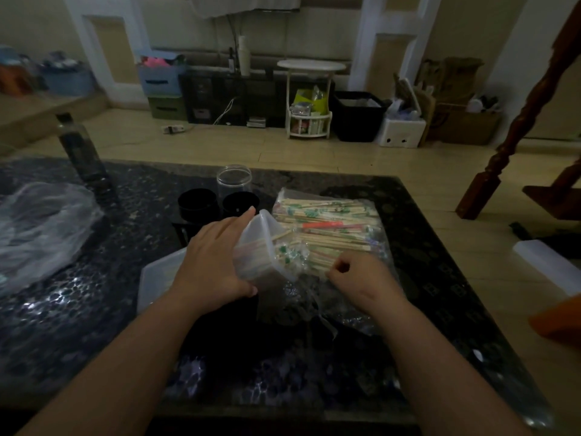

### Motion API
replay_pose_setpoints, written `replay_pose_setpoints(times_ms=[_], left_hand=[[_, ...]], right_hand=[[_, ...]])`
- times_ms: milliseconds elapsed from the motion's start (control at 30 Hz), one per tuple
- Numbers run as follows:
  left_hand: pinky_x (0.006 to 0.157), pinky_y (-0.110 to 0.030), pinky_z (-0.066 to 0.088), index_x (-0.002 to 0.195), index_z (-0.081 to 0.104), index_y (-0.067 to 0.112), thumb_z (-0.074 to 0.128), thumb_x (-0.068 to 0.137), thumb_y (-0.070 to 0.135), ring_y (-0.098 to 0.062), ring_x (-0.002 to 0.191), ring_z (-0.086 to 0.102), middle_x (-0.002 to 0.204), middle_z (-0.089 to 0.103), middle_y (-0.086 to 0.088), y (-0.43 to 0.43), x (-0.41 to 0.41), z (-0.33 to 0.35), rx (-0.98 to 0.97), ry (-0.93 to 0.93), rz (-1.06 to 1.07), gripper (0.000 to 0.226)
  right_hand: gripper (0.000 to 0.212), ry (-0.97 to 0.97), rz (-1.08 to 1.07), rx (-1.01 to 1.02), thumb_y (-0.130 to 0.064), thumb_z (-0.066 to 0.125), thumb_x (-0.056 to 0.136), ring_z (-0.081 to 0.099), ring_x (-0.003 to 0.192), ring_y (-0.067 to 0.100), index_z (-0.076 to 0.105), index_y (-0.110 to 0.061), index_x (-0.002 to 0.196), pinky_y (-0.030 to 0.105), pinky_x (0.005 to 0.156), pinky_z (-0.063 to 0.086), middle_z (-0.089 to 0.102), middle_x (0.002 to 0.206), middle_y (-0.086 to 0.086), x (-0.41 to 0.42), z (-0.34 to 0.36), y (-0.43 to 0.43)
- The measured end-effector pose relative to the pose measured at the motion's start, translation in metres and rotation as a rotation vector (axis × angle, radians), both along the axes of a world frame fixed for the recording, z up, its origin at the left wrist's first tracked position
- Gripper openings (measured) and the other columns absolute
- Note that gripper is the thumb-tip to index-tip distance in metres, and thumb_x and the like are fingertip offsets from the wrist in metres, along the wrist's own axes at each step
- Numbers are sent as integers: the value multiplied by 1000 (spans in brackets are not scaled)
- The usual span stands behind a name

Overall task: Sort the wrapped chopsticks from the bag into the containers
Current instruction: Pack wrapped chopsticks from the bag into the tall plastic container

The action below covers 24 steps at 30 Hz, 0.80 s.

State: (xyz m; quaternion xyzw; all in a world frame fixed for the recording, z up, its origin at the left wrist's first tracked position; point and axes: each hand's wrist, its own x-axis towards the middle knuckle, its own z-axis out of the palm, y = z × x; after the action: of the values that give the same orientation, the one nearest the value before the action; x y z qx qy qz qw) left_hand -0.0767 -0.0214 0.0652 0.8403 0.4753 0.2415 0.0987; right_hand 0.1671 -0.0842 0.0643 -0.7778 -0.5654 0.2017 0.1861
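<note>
Left grip (217, 256) holds the tipped box (262, 236); right grip (361, 278) pinches chopsticks (327, 221); a slip may spill them onto the bench (94, 325).

free: near table edge (283, 372), wide lane | ctr blocked: tilted container (264, 243) against chopstick bag (327, 228) | far: blk cups (198, 204) + jar (234, 180) bunched | L: crumpled plastic (41, 228)
</note>
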Motion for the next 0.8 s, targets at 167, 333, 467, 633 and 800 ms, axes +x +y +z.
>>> replay_pose_setpoints(times_ms=[167, 333, 467, 633, 800], left_hand=[[103, -37, 27, 151, 13, 41, 93, 48, 42, -23, 133, 33, 149, 36, 2, 2, -2, -3, 8, 2, -4, 130], [102, -38, 29, 151, 16, 41, 90, 45, 43, -24, 133, 36, 148, 38, 0, 4, -4, -3, -2, -17, -7, 130], [100, -35, 27, 152, 17, 39, 82, 43, 50, -24, 133, 35, 148, 38, 1, 4, -3, -3, -16, -20, -10, 127], [101, -34, 26, 151, 16, 40, 78, 42, 51, -23, 133, 34, 148, 38, 2, 3, -3, -1, -20, -32, -3, 126], [102, -37, 26, 148, 14, 43, 87, 44, 44, -22, 133, 33, 148, 37, 1, 3, -4, 0, -30, -47, -6, 127]], right_hand=[[25, -82, 84, -218, -32, 61, 88, 60, 73, 19, 64, -12, 76, 26, 56, 42, 64, 79, 6, 1, -3, 3], [21, -177, 55, -414, -34, 69, 74, 64, 84, 24, 67, -15, 84, 25, 69, 47, 66, 88, 5, -1, -22, 3], [60, -221, -38, -475, -64, 51, 84, 61, 113, 26, 67, -16, 117, 35, 95, 48, 64, 125, 8, 2, -43, 2], [80, -141, -91, -414, -71, 22, 95, 57, 120, 31, 64, -9, 122, 40, 100, 44, 61, 131, 15, -1, -45, 4], [41, -120, -4, -161, -38, 47, 99, 48, 127, 31, 44, -18, 135, 41, 104, 41, 45, 143, 12, 10, -62, 15]])
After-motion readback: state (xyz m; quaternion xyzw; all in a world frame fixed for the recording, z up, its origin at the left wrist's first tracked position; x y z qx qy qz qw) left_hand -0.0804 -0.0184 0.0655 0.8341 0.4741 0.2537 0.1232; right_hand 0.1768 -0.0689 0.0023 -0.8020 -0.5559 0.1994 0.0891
